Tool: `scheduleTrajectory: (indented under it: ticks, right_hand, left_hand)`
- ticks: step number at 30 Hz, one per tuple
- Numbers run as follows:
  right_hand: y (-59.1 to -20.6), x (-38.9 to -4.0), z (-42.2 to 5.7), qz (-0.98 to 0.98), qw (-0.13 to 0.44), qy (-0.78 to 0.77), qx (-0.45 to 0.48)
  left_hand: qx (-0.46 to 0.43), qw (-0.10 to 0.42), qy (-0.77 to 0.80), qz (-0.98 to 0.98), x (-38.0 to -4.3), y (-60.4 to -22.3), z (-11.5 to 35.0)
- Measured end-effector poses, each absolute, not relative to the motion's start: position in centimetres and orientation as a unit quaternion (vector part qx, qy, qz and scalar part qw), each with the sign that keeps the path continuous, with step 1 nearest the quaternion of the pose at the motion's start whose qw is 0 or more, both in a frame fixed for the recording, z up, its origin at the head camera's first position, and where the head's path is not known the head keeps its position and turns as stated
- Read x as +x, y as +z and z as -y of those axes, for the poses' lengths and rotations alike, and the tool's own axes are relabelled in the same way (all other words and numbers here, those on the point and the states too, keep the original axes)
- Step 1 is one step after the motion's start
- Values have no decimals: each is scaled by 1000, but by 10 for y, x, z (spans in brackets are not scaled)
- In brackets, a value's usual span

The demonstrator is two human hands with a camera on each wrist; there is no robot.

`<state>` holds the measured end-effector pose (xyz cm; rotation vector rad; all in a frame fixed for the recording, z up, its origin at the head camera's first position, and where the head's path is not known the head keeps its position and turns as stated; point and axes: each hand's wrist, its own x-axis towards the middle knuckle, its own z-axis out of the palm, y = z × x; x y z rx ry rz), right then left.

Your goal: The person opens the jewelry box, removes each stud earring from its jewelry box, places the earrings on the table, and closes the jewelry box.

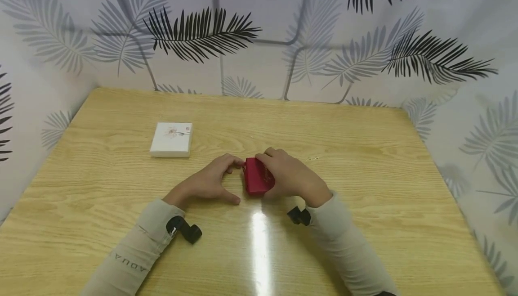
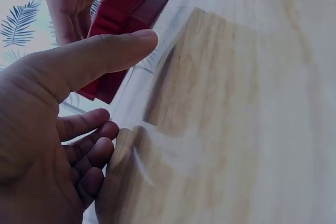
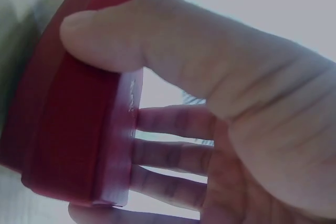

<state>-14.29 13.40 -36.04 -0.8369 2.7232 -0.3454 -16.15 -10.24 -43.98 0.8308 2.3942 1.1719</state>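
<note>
A small red box [image 1: 256, 177] with gold lettering on its lid is at the middle of the table. My right hand [image 1: 285, 174] grips it from the right; in the right wrist view the thumb [image 3: 100, 40] presses one side, with the fingers round the far side. To the left is my left hand [image 1: 212, 179], thumb and fingers spread apart in a loose curve. Its fingertips are close to the box's left edge; whether they touch cannot be told. In the left wrist view the left thumb [image 2: 115, 56] passes in front of the red box [image 2: 134, 14].
A white square box [image 1: 171, 139] with a flower print lies at the back left of the wooden table [image 1: 101, 183]. Tiny shiny pieces [image 1: 313, 158] lie behind the right hand. A leaf-patterned curtain [image 1: 251, 71] hangs along the back and sides.
</note>
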Motion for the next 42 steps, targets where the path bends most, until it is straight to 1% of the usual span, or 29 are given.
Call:
scheduleTrajectory:
  ticks: [8, 13, 22, 26, 31, 39, 42]
  right_hand:
    - [-353, -149, -147, -947, 130, -130, -264]
    - [-349, -152, -156, -949, 125, -142, -253]
    - [-342, -157, -171, -952, 106, -163, -235]
    - [-341, -161, -175, -952, 107, -169, -231]
    - [-338, -165, -181, -954, 109, -171, -222]
    - [-332, -170, -198, -955, 106, -187, -203]
    - [-331, -174, -202, -957, 102, -180, -201]
  left_hand:
    - [269, 193, 416, -847, -161, -437, 102]
    - [255, 187, 432, -844, -162, -430, 108]
    - [223, 127, 470, -844, -174, -405, 144]
    - [211, 100, 471, -851, -177, -400, 154]
    - [192, 85, 487, -848, -179, -394, 165]
    - [118, 17, 477, -871, -179, -382, 202]
    - [93, 1, 458, -884, -180, -384, 214]
